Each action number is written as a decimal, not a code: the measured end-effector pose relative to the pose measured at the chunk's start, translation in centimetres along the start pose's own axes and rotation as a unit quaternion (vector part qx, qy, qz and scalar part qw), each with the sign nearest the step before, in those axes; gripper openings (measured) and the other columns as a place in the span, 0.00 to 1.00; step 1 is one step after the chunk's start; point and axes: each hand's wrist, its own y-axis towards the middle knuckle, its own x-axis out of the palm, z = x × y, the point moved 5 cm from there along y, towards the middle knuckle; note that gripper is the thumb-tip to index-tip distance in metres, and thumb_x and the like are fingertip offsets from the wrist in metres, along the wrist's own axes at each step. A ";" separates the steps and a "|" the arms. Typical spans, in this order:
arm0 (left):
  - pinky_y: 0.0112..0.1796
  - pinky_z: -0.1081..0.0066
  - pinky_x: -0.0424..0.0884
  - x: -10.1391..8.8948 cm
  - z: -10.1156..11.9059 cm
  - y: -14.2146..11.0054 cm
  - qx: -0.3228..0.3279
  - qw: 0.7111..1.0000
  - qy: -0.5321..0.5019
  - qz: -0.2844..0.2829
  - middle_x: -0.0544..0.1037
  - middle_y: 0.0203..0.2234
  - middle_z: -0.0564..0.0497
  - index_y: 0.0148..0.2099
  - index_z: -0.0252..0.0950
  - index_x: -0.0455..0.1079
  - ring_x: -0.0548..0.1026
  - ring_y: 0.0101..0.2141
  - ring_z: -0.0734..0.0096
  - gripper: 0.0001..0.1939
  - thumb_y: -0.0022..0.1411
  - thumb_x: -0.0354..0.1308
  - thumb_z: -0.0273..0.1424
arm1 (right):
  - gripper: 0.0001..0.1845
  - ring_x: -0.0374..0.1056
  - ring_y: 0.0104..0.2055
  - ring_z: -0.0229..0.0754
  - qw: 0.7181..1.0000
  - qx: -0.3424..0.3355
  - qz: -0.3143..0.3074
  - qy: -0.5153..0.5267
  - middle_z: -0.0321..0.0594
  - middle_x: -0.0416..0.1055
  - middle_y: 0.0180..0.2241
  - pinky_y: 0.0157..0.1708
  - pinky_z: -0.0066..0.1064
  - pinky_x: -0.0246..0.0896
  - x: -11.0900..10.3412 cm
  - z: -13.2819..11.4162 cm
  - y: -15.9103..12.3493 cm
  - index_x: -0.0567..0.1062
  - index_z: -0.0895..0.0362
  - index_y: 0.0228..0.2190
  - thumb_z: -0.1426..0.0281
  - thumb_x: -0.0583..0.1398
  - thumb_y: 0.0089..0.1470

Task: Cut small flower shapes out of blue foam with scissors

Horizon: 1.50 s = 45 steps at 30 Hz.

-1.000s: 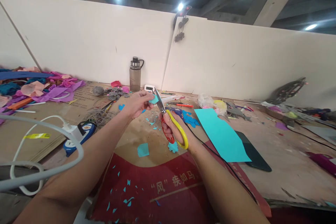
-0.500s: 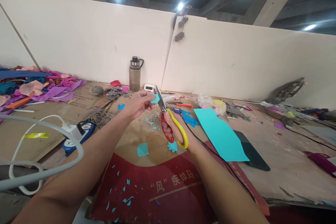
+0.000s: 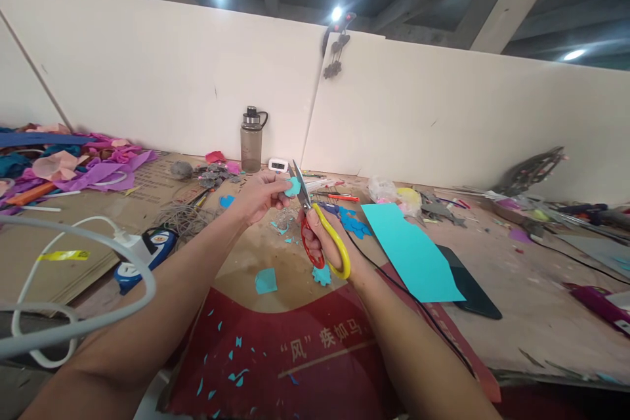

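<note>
Left hand [image 3: 263,198] pinches 1 turquoise paper piece [image 3: 293,187]. Right hand [image 3: 322,236] grips scissors [image 3: 304,195], blades parted at paper's edge. 1 water bottle [image 3: 251,147] upright.

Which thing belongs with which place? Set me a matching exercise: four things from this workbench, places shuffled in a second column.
Things:
1. Scissors
2. Bottle
3. Large turquoise sheet
4. Small turquoise piece

Places:
A. Partly covering a dark flat object
B. Pinched in the left hand
C. Upright in front of the white panel
D. Gripped by the right hand

Pairs: 1-D, 2-C, 3-A, 4-B
</note>
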 end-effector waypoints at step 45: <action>0.22 0.77 0.64 -0.7 -0.3 0.1 0.022 0.998 -0.017 0.057 0.76 0.20 0.53 0.28 0.33 0.73 0.71 0.19 0.79 0.19 0.42 0.81 0.31 | 0.37 0.57 0.20 0.35 0.998 -0.060 -0.014 -0.035 0.28 0.61 0.25 0.20 0.31 0.58 -0.2 1.2 1.3 0.66 0.51 0.39 0.30 0.58 0.58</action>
